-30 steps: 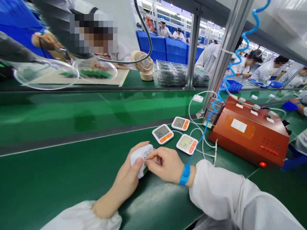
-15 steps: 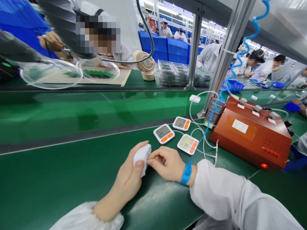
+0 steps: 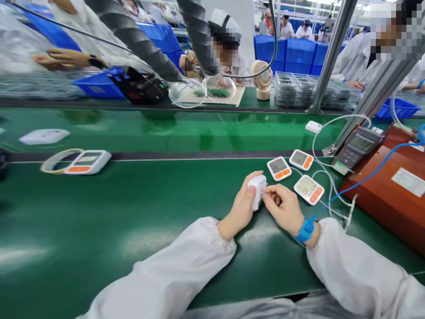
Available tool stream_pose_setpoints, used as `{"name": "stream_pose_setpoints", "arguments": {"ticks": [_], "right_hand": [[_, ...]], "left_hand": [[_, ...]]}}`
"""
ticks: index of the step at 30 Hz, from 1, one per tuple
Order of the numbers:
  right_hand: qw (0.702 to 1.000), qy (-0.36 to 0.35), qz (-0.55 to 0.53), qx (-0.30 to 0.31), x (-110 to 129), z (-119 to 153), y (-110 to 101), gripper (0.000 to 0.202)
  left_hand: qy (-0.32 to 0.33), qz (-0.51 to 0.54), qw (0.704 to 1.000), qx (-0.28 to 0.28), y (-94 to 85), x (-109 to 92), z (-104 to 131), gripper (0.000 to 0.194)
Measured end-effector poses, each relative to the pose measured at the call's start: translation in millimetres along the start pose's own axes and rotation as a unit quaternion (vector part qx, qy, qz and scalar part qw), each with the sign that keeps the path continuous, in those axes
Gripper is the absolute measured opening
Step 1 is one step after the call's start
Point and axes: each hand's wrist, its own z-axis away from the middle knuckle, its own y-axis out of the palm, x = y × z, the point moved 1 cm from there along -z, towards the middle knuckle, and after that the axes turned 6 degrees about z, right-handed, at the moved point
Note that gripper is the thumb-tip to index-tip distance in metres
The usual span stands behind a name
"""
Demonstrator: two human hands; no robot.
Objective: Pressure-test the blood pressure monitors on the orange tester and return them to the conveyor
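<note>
On the green bench, the left hand (image 3: 241, 208) grips a white monitor unit (image 3: 258, 191) on edge while the right hand (image 3: 285, 208) pinches at its side (three monitors (image 3: 308, 189) beside it already show readings), so this unit looks unfinished.

A white device (image 3: 258, 190) sits against a glossy green surface (image 3: 99, 212), flanked by white monitors with orange buttons (image 3: 308, 189), a bright blue wrist strap (image 3: 305, 230), white sleeves (image 3: 172, 274) and an orange-red box (image 3: 395, 190).
</note>
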Motion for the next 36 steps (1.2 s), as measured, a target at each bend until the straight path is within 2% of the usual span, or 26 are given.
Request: {"name": "stream_pose_setpoints", "arguments": {"ticks": [6,14,28,36], "right_hand": [[0.999,-0.010,0.038,-0.030,1.4,-0.3,-1.8,0.011],[0.998,-0.039,0.045,-0.013,1.3,-0.4,-3.3,0.013],[0.998,-0.042,0.054,0.006,0.6,-1.3,-3.6,0.014],[0.996,-0.047,0.071,-0.003,0.2,-0.4,-3.5,0.015]], "left_hand": [[-0.005,0.005,1.000,0.009,-1.2,2.1,1.3,0.067],[0.031,-0.111,0.993,0.008,-2.1,-3.6,2.9,0.067],[0.028,-0.088,0.996,0.014,-2.6,-1.2,2.4,0.066],[0.044,-0.174,0.984,0.022,-1.6,-6.5,2.7,0.070]]}}
